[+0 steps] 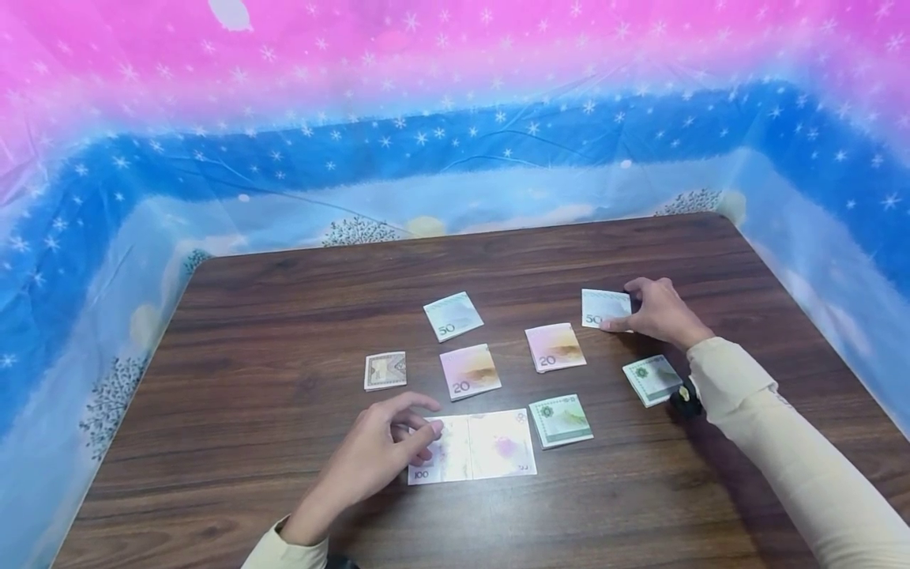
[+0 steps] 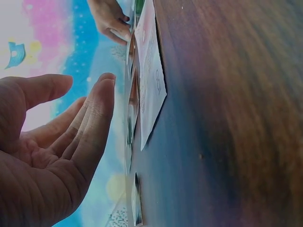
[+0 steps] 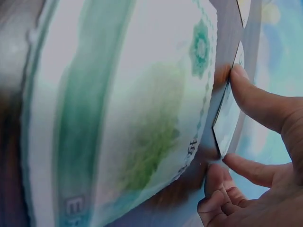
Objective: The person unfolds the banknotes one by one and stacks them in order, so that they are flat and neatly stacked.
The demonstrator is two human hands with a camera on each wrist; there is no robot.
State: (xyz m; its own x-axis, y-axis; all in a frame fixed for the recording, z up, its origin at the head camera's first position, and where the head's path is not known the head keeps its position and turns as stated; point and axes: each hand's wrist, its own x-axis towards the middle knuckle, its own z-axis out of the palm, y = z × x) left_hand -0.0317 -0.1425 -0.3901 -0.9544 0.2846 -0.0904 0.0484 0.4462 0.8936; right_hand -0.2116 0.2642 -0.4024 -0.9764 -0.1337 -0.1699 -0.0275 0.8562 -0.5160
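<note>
At the table's right, my right hand (image 1: 661, 312) pinches a folded 50 banknote (image 1: 604, 304) by its edges, thumb at the near edge and forefinger at the far right. In the right wrist view this note (image 3: 228, 123) lies flat between those fingertips; the other fingers are curled. My left hand (image 1: 384, 442) hovers over the left part of an unfolded 100 banknote (image 1: 501, 446), fingers loosely bent. The left wrist view shows a gap between that hand and the 100 note (image 2: 150, 85), with nothing held. A folded green banknote (image 3: 142, 109) fills much of the right wrist view.
On the brown wooden table (image 1: 284, 300) lie another folded 50 (image 1: 455, 312), two folded 20s, left (image 1: 469, 367) and right (image 1: 558, 344), a green note (image 1: 562, 419) beside the 100, and a small brownish folded note (image 1: 385, 370). A patterned cloth (image 1: 455, 142) hangs around the table.
</note>
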